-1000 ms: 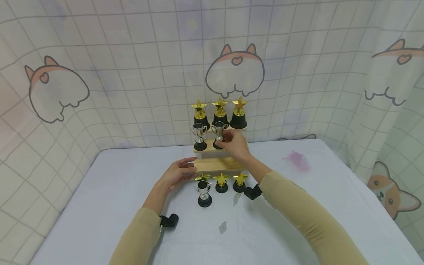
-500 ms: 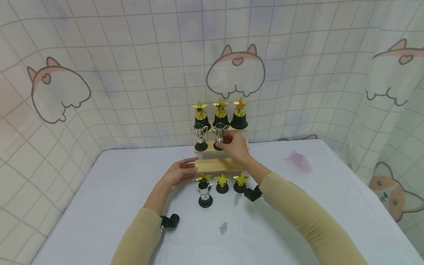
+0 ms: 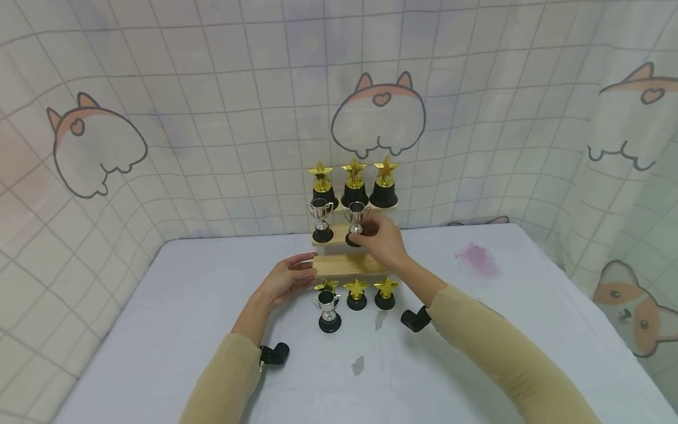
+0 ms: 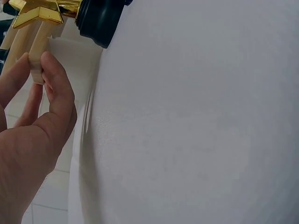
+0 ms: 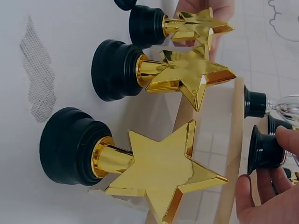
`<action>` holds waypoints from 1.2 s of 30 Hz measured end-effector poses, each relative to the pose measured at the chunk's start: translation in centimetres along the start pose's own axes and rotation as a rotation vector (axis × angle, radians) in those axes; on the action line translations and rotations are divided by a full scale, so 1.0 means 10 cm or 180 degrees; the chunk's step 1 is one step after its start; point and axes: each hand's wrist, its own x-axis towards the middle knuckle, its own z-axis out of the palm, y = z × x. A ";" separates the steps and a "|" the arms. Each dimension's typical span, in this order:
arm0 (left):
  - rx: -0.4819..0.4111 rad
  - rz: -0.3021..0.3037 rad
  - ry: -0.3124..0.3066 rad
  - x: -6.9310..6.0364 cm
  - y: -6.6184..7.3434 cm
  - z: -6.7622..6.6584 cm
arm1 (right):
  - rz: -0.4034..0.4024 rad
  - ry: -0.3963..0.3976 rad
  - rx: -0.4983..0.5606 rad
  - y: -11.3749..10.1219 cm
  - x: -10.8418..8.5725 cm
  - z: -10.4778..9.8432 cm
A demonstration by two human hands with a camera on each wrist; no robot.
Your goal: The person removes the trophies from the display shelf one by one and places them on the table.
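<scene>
From where I sit, leftmost is the left hand (image 3: 286,280), thumb and finger clamped on the near-left end of the lowest wooden tier (image 3: 344,265). Next along, one silver cup (image 3: 321,219) stands upright at the left of the middle tier (image 3: 340,232). Below it, a table cup (image 3: 329,312) stands on the white tabletop (image 3: 450,353), partly hiding the leftmost of three small star trophies (image 3: 356,290) lined up in front of the stand. Three large star trophies (image 3: 355,184) fill the top tier. Further right I see the held cup (image 3: 356,218), roughly upright at the middle tier; I can't tell whether its base touches the wood. The right hand (image 3: 385,237) pinches its black base between thumb and fingers.
</scene>
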 end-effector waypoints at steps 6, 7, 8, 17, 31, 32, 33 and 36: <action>-0.0024 -0.0015 0.0002 0.00 0.00 0.01 | 0.0004 0.0005 0.0074 0.01 -0.11 -0.06; -0.0014 -0.0020 0.0000 0.00 0.00 0.01 | 0.0005 -0.0005 0.0091 0.00 -0.13 -0.07; -0.0012 -0.0026 0.0005 0.00 0.00 0.00 | 0.0002 -0.0022 0.0100 0.01 -0.15 -0.08; 0.0070 -0.0021 -0.0067 -0.01 0.02 -0.02 | 0.0105 -0.0149 0.0257 -0.05 -0.33 -0.17; 0.0059 0.0024 -0.0078 0.01 0.03 0.00 | -0.0043 -0.0312 0.0275 -0.03 -0.61 -0.26; 0.0053 0.0021 -0.0061 0.01 0.02 0.01 | -0.0062 -0.0323 0.0271 -0.02 -0.63 -0.27; 0.0045 0.0017 -0.0045 0.01 0.02 0.01 | -0.0070 -0.0333 0.0282 -0.03 -0.65 -0.27; 0.0062 0.0023 -0.0016 0.01 0.01 0.00 | -0.0086 -0.0366 0.0284 -0.03 -0.70 -0.26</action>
